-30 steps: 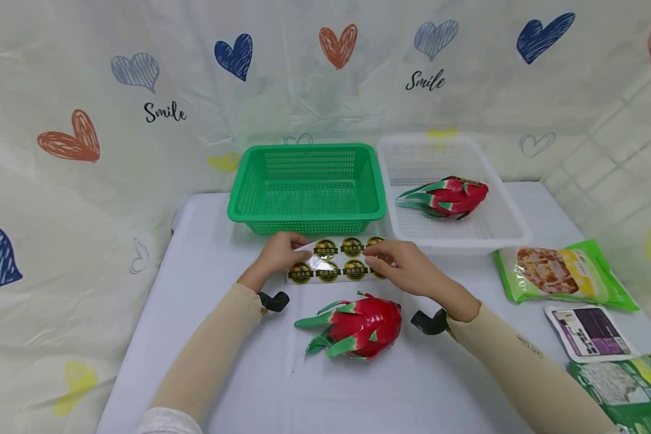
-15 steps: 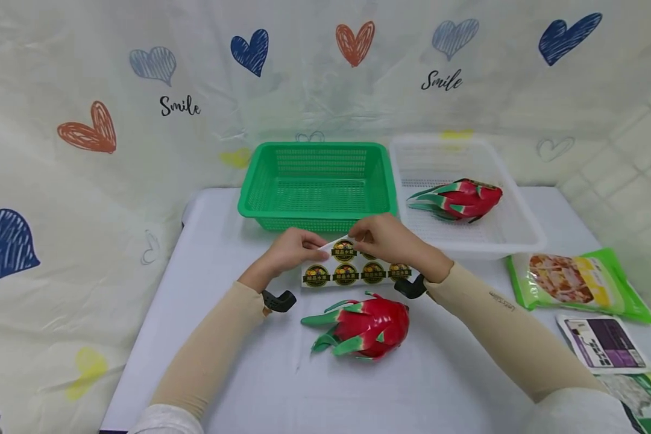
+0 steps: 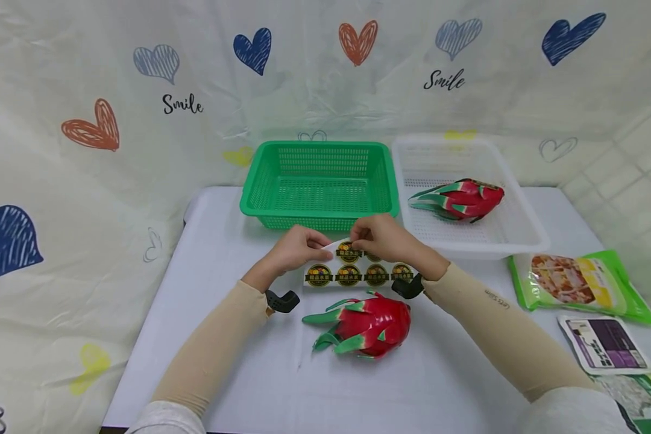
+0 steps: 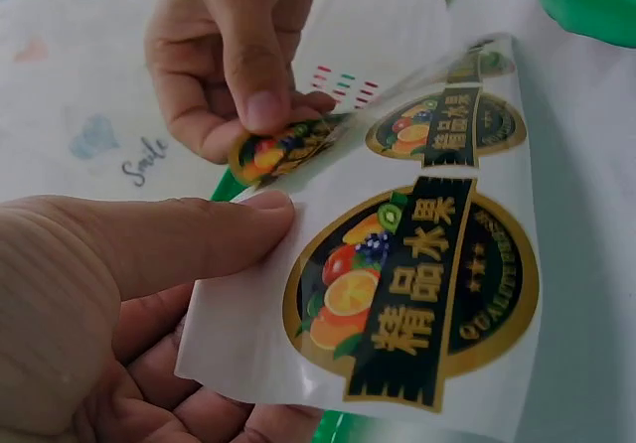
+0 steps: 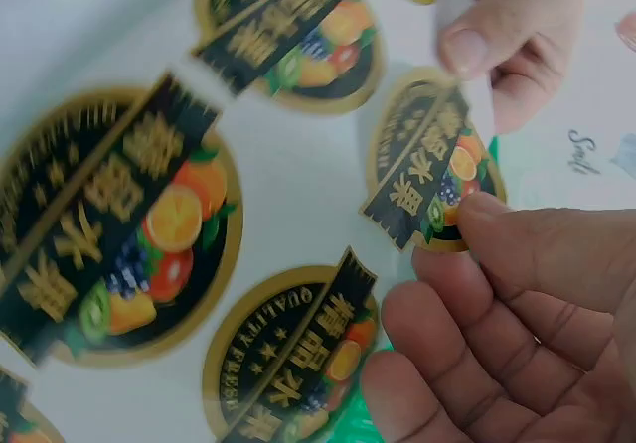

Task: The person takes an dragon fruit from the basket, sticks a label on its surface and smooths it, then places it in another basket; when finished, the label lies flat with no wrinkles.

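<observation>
My left hand [image 3: 293,248] grips the left end of a white sheet of round black-and-gold stickers [image 3: 334,266], thumb on top and fingers beneath. Between thumb and forefinger my right hand [image 3: 386,236] pinches the edge of one fruit-print sticker [image 5: 427,165] in the upper row. In the left wrist view this sticker [image 4: 283,150] looks bent up from the sheet at the pinched end; whether the rest still sticks cannot be seen. Just in front of the sheet lies a red dragon fruit [image 3: 378,327] with green leaf tips pointing left.
Behind the hands stands a green basket [image 3: 320,215]. A white basket [image 3: 483,247] to its right holds another dragon fruit [image 3: 469,200]. Along the table's right side lie a green food bag [image 3: 575,282], a purple-and-white packet [image 3: 607,343] and a green packet [image 3: 637,398].
My right hand has moved from the right part of the sheet leftward to a sticker near my left hand and pinches it. The head view has shifted slightly.
</observation>
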`<state>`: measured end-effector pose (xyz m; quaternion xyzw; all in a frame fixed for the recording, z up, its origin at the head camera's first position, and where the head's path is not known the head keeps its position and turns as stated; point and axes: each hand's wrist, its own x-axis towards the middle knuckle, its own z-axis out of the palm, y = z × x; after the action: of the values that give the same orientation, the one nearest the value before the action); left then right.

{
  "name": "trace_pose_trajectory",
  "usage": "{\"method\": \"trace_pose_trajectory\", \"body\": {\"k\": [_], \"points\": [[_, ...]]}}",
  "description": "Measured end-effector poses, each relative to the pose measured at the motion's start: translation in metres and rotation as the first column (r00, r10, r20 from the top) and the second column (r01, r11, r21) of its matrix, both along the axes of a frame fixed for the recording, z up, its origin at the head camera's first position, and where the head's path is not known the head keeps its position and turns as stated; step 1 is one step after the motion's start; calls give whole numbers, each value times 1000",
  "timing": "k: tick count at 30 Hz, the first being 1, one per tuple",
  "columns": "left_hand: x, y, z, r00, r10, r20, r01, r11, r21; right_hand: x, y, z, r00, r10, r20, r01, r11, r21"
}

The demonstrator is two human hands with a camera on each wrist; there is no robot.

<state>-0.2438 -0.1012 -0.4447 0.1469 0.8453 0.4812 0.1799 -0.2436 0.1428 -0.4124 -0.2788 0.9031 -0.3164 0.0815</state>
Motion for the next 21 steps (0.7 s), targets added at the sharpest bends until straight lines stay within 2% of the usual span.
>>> {"method": "trace_pose_trajectory", "body": {"k": [5, 8, 10, 15, 21], "points": [[-1, 1, -5, 1000, 19, -16, -20, 1000, -17, 5, 10, 3, 998, -4, 57, 6, 1000, -30], [-3, 2, -7, 996, 27, -81, -33, 997, -77, 9, 16, 6, 998, -4, 57, 6, 999, -41], [-5, 3, -9, 988, 29, -150, -50, 989, -139, 12, 19, 7, 999, 0, 52, 3, 999, -46], [-5, 5, -14, 955, 21, -295, -113, 947, -300, 29, 30, 9, 997, 0, 73, 5, 998, -63], [0, 10, -15, 921, -15, -390, -172, 882, -439, 51, 46, 6, 995, 5, 102, 7, 993, -121]]}}
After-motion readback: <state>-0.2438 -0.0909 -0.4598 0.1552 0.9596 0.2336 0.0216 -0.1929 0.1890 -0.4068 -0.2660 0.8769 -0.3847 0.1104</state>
